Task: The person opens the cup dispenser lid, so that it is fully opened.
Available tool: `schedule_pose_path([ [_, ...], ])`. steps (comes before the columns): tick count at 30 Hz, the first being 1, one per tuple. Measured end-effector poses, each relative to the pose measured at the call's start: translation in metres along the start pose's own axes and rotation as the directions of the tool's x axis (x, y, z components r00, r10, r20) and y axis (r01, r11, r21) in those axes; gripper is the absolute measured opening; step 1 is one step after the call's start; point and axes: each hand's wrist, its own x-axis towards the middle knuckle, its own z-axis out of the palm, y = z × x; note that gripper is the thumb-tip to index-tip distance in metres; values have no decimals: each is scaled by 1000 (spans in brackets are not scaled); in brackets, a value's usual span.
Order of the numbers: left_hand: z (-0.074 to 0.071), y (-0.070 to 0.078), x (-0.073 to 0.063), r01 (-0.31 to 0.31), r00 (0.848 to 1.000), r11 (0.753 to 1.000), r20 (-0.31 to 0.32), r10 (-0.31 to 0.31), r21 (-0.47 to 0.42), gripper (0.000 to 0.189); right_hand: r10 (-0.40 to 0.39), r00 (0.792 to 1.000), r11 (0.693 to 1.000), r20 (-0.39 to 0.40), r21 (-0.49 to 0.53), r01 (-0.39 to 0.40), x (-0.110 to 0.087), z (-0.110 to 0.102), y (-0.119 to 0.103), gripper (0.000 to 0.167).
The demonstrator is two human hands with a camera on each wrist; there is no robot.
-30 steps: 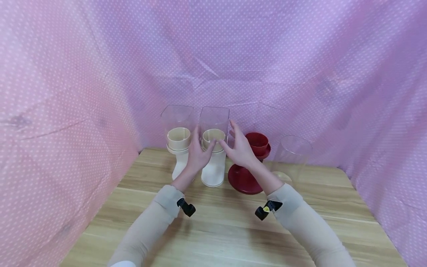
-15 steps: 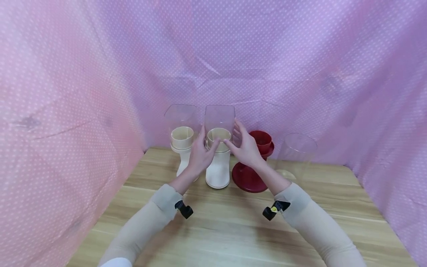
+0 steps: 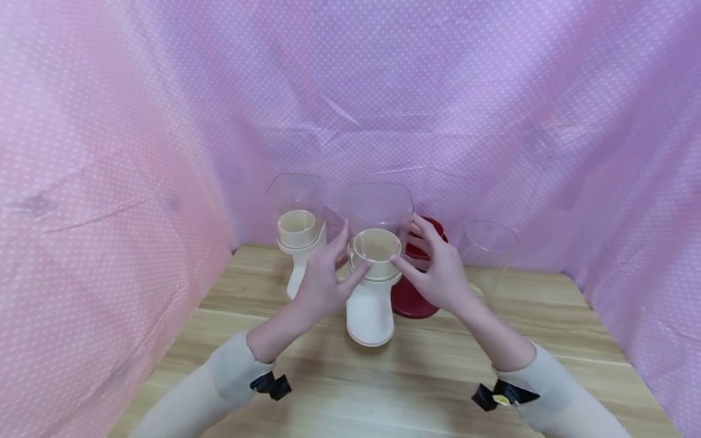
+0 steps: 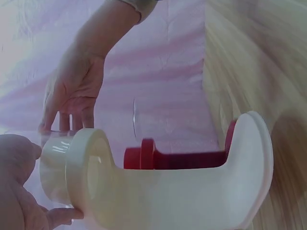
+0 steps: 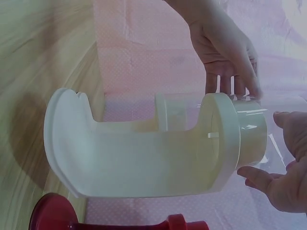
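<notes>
Between the two hands is a white stand (image 3: 370,316) with a rounded base, a cream cup-like ring (image 3: 378,267) on top and a clear plastic sleeve (image 3: 380,204) rising around it. My left hand (image 3: 320,277) grips the sleeve's left side, thumb near the ring's front. On the opposite side my right hand (image 3: 440,271) grips it likewise, fingers reaching round behind. The right wrist view shows the stand (image 5: 144,165) from the side, its column joining base and ring. In the left wrist view, the stand's base (image 4: 254,167) is close over the table.
Behind to the left stands a similar white stand (image 3: 299,267) with its own clear sleeve. A red stand (image 3: 413,298) is partly hidden behind my right hand. Farther right is a clear cylinder (image 3: 487,255). Pink dotted cloth (image 3: 350,91) hangs behind the wooden table (image 3: 520,328).
My hands have closed in on the white stand and brought it toward me and slightly right, away from the similar stand. It now overlaps the red stand.
</notes>
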Motion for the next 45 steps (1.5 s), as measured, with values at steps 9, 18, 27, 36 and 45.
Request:
schedule_pose_path([
  [9,16,18,-16,-63,993,997,100,68,-48,85,-62,997,998,-50,-36,60,-38,-26,-2,88],
  [18,34,21,-32,-92,984,993,146,102,-73,85,-54,998,992,-43,-117,49,-70,-37,5,91],
  [27,42,15,-44,-74,984,993,157,89,-96,84,-100,992,987,-76,-131,90,-85,-33,15,99],
  [36,47,7,-51,-67,988,982,126,90,-178,86,-141,987,978,-72,-165,128,-89,-31,17,101],
  [45,53,-36,-41,-27,993,954,104,61,-298,98,-134,987,985,-92,-117,123,-84,-36,14,81],
])
